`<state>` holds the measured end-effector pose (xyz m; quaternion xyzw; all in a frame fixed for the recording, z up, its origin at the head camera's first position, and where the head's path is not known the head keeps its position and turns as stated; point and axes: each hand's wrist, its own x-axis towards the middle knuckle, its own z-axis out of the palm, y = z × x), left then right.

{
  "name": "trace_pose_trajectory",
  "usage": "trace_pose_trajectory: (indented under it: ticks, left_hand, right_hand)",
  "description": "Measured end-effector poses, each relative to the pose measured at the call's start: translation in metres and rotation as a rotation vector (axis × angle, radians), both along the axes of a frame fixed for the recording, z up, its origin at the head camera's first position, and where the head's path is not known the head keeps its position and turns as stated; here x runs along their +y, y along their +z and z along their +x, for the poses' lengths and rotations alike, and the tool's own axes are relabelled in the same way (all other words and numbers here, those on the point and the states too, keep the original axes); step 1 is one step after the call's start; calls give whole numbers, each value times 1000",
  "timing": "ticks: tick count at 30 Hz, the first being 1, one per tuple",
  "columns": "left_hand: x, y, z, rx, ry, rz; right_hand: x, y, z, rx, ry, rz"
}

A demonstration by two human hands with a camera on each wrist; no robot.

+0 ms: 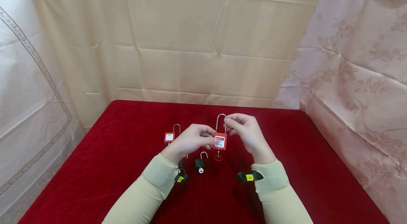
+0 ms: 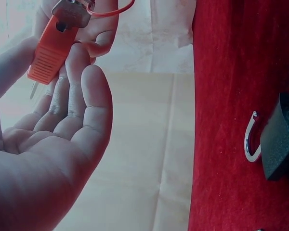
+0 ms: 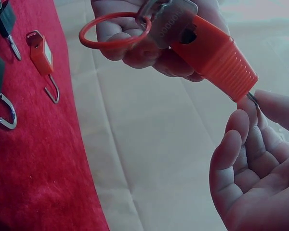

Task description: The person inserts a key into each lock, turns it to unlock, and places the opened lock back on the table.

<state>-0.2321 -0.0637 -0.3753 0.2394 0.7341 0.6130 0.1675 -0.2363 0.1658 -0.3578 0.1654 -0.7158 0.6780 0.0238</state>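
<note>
Above the table, a red padlock [image 1: 224, 145] with a white label is held upright between both hands. My left hand [image 1: 189, 141] pinches its body between thumb and fingers, the thumb over the label. Higher up, my right hand [image 1: 249, 135] pinches the right leg of the tall metal shackle [image 1: 217, 123]. Whether the shackle is locked in the body, I cannot tell. From the bottom of the body sticks a key [image 3: 171, 24], seen large in the right wrist view, with a red ring [image 3: 89, 42] hanging on it.
A second red padlock [image 1: 169, 136] lies on the red cloth table [image 1: 127, 153], left of the hands. Nearer is a black padlock [image 1: 199, 163] with its shackle open and a key in it. Another black padlock [image 3: 5, 19] is partly hidden behind the left wrist in the head view.
</note>
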Motion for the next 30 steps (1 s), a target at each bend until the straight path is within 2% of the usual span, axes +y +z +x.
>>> trace_pose_trajectory:
  ticks: [15,30]
  left_hand:
    - [1,0,0,6,0,4]
    - [2,-2,0,29,33,-24]
  right_hand:
    - [1,0,-1,-4,7,-15]
    - [1,-2,-2,7,-6,-54]
